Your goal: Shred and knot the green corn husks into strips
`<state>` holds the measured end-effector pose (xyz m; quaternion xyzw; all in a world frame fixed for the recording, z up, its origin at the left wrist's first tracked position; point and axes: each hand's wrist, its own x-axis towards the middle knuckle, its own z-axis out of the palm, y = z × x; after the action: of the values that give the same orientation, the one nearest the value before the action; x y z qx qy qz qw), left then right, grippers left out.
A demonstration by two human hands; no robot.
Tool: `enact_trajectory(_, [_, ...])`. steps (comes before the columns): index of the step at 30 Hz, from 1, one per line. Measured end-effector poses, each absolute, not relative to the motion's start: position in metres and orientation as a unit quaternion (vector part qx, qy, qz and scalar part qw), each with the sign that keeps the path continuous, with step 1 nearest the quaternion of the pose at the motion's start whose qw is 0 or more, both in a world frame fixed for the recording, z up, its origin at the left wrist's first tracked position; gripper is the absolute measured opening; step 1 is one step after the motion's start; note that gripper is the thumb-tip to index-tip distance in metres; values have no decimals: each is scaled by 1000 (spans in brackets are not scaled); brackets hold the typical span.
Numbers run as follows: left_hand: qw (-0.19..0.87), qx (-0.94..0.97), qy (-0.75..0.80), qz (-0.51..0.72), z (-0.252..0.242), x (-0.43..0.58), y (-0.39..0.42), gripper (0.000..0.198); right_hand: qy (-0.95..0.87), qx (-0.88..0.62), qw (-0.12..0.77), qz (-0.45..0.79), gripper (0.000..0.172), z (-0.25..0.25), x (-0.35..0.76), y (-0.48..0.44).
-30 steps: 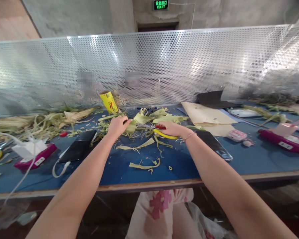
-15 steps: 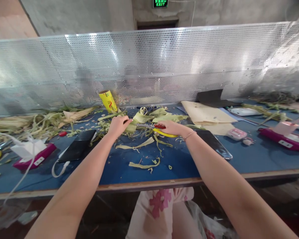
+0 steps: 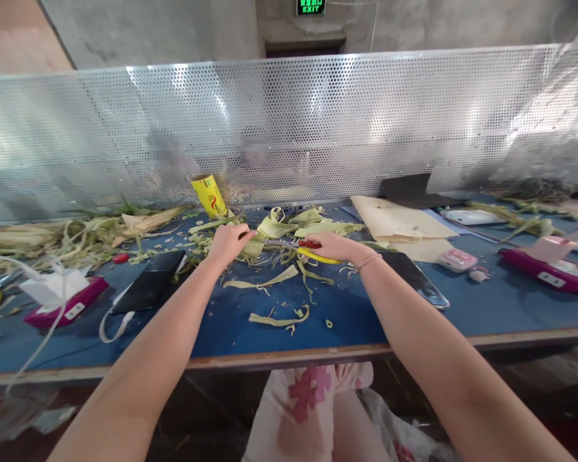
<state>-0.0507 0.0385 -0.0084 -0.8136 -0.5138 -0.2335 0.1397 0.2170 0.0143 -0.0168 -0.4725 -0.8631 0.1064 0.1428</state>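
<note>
My left hand [image 3: 228, 242] is closed on a folded green corn husk [image 3: 255, 246] over the blue table [image 3: 347, 308]. My right hand [image 3: 331, 246] grips scissors [image 3: 302, 249] with red and yellow handles. Their blades point left and meet the husk beside my left fingers. Cut husk strips [image 3: 279, 319] lie on the table in front of both hands. More husk pieces [image 3: 313, 224] are piled just behind the scissors.
A yellow roll [image 3: 210, 196] stands behind my left hand. A black phone [image 3: 150, 289] with a white cable lies left, another phone [image 3: 417, 279] right. Magenta boxes [image 3: 65, 306] [image 3: 549, 269], brown paper [image 3: 397, 224], a husk heap [image 3: 67, 237] and a perforated metal screen [image 3: 318, 122] surround the spot.
</note>
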Motion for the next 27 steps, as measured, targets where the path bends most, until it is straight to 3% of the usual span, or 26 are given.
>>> enact_trajectory(14, [183,-764,-559,-266,-7,-63,42,39,-866,-472,129,101,15,-18,224,17])
enact_trajectory(20, [182,-764,-555,-275,-7,-60,41,40,-847,-489,150,146,33,-11,222,6])
enact_trajectory(27, [164,-770,-536,-306,-9,-59,43,38,-870,-455,139,130,35,-17,218,11])
